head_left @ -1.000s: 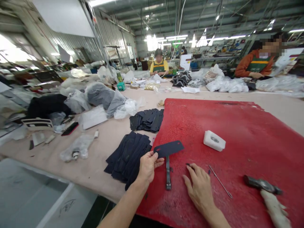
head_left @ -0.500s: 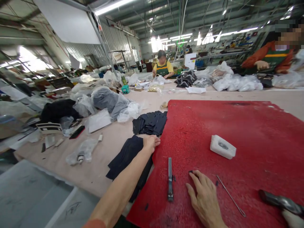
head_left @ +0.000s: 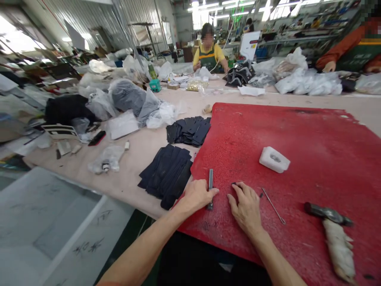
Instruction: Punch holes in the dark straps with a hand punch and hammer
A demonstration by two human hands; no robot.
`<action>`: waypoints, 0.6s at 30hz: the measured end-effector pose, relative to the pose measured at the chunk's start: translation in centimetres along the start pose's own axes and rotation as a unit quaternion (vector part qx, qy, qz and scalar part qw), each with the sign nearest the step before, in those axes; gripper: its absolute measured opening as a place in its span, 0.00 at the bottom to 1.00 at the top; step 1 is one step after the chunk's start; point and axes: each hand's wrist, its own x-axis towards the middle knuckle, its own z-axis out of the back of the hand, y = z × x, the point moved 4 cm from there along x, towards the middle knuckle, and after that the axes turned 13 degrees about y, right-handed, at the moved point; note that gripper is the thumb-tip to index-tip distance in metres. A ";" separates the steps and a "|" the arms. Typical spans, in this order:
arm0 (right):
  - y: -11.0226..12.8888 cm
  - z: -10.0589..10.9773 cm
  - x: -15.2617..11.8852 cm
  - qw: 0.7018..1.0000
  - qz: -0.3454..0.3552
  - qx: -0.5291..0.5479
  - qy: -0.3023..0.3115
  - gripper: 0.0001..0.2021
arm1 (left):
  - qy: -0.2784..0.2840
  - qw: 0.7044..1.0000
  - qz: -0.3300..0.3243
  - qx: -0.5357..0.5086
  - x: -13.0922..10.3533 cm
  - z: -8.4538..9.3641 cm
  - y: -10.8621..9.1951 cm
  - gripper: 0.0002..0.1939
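Observation:
My left hand (head_left: pixel 200 194) is over the lower part of a metal tool (head_left: pixel 210 178) on the red mat (head_left: pixel 238 139); its fingers are bent together, and whether they grip the tool is hidden. My right hand (head_left: pixel 245 202) rests on the mat to the right, thumb and index finger apart, with a small dark piece (head_left: pixel 235 184) at the index fingertip. Just right of that hand lies a thin metal rod (head_left: pixel 274 206) with a looped end. Dark fabric strips (head_left: pixel 168 171) are piled left of the mat, with more dark pieces (head_left: pixel 189 130) behind them.
A hammer with a wrapped handle (head_left: pixel 339 246) lies at the right, and a white block (head_left: pixel 274 159) sits mid-mat. Plastic bags (head_left: pixel 127 95) crowd the table's left. A pale bin (head_left: pixel 59 222) stands lower left. Two people work across the table.
My left hand has moved from the dark strips toward me and right, onto the metal tool. My right hand stays beside the small dark piece. The view has tilted down.

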 end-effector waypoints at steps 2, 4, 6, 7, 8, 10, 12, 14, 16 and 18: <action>-0.1 -0.2 -0.2 1.000 0.004 -0.003 -0.006 0.17 | 0.001 1.000 0.010 0.016 -0.2 -0.5 -0.7 0.24; -0.4 -0.6 -0.4 1.000 0.010 -0.005 -0.011 0.17 | 0.000 1.000 0.020 0.005 0.0 -0.5 -0.7 0.20; -0.8 -0.7 -0.5 1.000 0.016 -0.002 -0.016 0.17 | 0.020 0.998 0.027 -0.056 0.0 -0.5 0.0 0.16; -0.9 -0.8 -0.4 1.000 0.019 0.002 -0.016 0.17 | 0.043 0.992 0.027 -0.119 -0.2 -0.7 0.6 0.15; -0.9 -0.7 -0.1 1.000 0.021 0.010 -0.011 0.16 | 0.068 0.976 0.023 -0.204 -0.6 -1.0 1.3 0.15; 0.0 -0.5 1.1 0.999 0.032 0.035 0.011 0.15 | 0.097 0.908 -0.005 -0.407 -1.8 -1.8 2.7 0.17; 2.1 -0.3 3.1 0.995 0.059 0.059 0.054 0.14 | 0.069 0.814 -0.054 -0.575 -3.4 -2.4 4.1 0.16; 5.3 -0.5 5.7 0.988 0.098 0.063 0.101 0.14 | 0.021 0.751 -0.098 -0.652 -4.9 -2.7 5.6 0.17; 8.6 -1.1 8.5 0.982 0.127 0.047 0.132 0.14 | -0.018 0.733 -0.120 -0.669 -5.9 -3.1 7.0 0.16; 11.6 -2.2 11.2 0.977 0.145 0.027 0.151 0.16 | -0.053 0.738 -0.129 -0.660 -6.3 -3.5 8.4 0.13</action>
